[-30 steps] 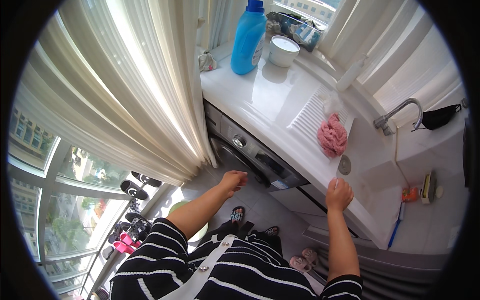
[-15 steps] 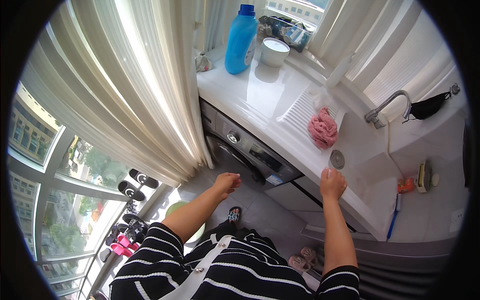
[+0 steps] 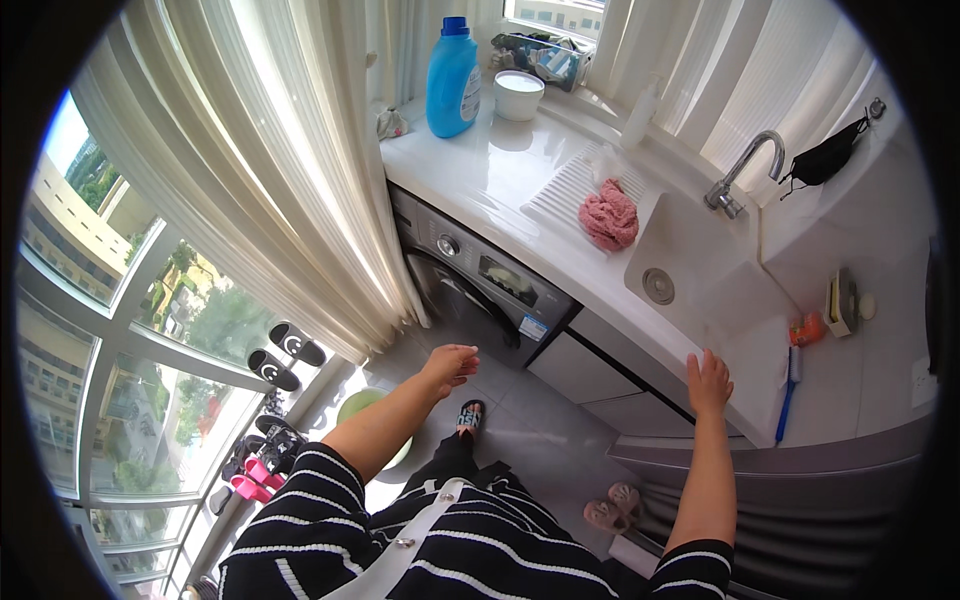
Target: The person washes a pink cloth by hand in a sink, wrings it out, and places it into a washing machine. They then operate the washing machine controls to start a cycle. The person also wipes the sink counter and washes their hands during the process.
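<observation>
My left hand (image 3: 450, 368) hangs in the air in front of the washing machine (image 3: 475, 275), fingers loosely bent and nothing visible in it. Farther right, my right hand (image 3: 709, 383) is open with its fingers spread, by the front rim of the white sink (image 3: 690, 345); whether it touches the rim I cannot tell. A bunched pink cloth (image 3: 608, 216) lies on the ribbed washboard (image 3: 550, 200) beside the basin. The metal drain (image 3: 658, 286) shows in the sink floor, below a chrome faucet (image 3: 745, 170).
A blue detergent bottle (image 3: 453, 85) and a white tub (image 3: 518, 97) stand on the counter's far end. A blue-handled brush (image 3: 788, 400) lies right of the sink. Slippers (image 3: 285, 355) line the window side; a green basin (image 3: 365, 403) sits on the floor, partly behind my left arm.
My right hand has opened from a closed pose and moved right along the sink's front. My view has shifted, so the counter sits farther left. My left hand keeps about the same pose.
</observation>
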The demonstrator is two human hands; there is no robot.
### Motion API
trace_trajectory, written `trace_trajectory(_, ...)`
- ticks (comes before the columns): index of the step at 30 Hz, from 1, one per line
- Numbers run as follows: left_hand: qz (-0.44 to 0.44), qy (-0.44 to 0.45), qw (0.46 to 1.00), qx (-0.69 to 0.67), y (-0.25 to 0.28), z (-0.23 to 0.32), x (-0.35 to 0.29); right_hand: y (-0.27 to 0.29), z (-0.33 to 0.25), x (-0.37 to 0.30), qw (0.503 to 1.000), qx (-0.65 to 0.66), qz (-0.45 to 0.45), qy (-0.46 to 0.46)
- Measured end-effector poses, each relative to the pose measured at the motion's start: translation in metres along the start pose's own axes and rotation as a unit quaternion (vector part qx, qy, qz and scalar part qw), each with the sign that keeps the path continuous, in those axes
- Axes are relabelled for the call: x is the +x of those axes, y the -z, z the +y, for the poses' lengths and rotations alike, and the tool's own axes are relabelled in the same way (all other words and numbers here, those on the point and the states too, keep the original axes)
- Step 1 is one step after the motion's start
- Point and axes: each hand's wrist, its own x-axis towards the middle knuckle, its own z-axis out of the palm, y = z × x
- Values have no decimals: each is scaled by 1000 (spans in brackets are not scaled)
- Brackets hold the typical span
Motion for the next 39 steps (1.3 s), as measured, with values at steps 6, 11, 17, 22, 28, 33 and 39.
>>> trace_trajectory(6,32,21,999,8,7,-48,-33,-2,45,-11,999,1,-20,-30)
trace_trajectory(11,65,37,997,-1,27,-82,-53,-1,40,-13,999,8,-23,-23)
trace_trajectory(17,84,32,996,-16,32,-95,-69,7,39,-14,999,-4,-38,-31)
trace_trajectory(22,89,28,995,-23,36,-96,-78,10,36,-16,999,-6,-40,-25)
trace_trajectory(28,92,17,996,-16,28,-88,-84,7,35,-18,1000,-14,-3,-12)
trace_trajectory(33,61,11,998,-6,-2,-57,-82,2,39,-19,999,-4,49,9)
trace_trajectory(39,-91,-60,993,39,-103,21,-49,-4,38,-16,993,21,108,38)
